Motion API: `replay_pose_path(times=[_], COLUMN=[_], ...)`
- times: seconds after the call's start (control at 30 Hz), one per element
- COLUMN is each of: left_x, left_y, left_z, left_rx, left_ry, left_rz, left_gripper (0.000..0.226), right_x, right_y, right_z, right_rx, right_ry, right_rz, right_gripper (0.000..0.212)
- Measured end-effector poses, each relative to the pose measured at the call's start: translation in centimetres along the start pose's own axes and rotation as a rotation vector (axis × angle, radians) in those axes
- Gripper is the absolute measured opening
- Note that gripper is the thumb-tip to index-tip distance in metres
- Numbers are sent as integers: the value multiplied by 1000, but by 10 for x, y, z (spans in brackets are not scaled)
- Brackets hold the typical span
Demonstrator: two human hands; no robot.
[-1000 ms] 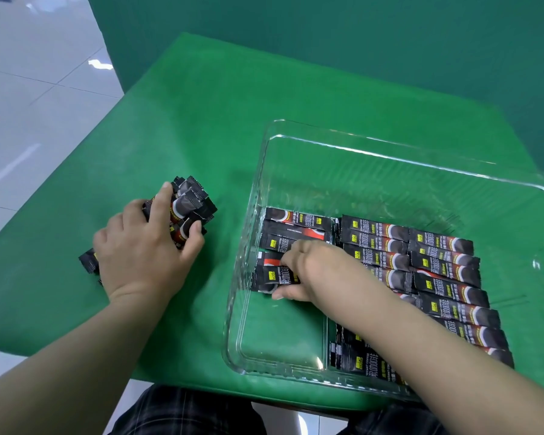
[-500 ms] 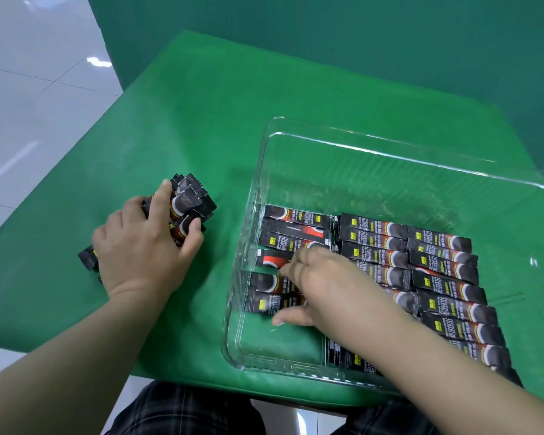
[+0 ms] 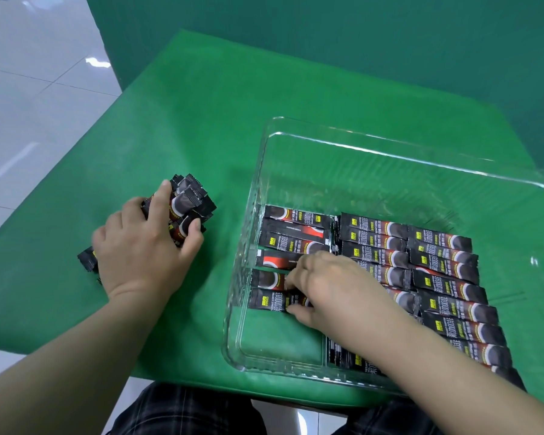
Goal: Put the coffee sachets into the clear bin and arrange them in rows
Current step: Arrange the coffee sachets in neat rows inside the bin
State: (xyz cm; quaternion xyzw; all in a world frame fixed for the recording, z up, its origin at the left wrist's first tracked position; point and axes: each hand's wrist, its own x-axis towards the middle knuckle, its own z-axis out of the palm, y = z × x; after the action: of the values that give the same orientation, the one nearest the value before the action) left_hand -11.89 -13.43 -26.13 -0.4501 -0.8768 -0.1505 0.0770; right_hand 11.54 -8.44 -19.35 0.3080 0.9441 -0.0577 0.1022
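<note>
While left hand (image 3: 142, 249) grips bundle (image 3: 189, 208), right hand (image 3: 324, 284) pinches sachet (image 3: 272, 301).

A single head-worn view looked forward and steeply down from the seated person's position, close above the near edge of the green-covered desk (image 3: 201, 127). Both forearms entered from the bottom of the frame, with the hands near the middle. The wide lens bowed the desk's edges. A green backdrop (image 3: 327, 32) crossed the top, tiled floor (image 3: 29, 105) filled the upper left, and plaid-clad knees (image 3: 182, 412) showed at the bottom.
</note>
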Motion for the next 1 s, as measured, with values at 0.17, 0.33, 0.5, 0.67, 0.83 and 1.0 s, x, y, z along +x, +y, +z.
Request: replay_pose_path(times=[0.17,0.33,0.5,0.67,0.83,1.0], left_x=[0,0,-1,-1,0,0], left_y=[0,1,1,1,0,0], left_z=[0,-1,-1,0,1,3], left_rx=[1,-6,-3,-2,3,9], left_ry=[1,9,9,9,16,26], left_rz=[-4,-8,-6,-5,1,3], left_gripper=[69,70,69,70,70,69], right_x=[-4,-4,1,10,10,10], right_y=[2,4,9,17,20,23], right_z=[1,4,3,5,9,21], right_rx=[19,8,67,64,61,29], right_ry=[-27,6,119,134,107,163], right_rz=[-13,16,98,172,187,202], right_gripper=[44,40,35,38,33,28])
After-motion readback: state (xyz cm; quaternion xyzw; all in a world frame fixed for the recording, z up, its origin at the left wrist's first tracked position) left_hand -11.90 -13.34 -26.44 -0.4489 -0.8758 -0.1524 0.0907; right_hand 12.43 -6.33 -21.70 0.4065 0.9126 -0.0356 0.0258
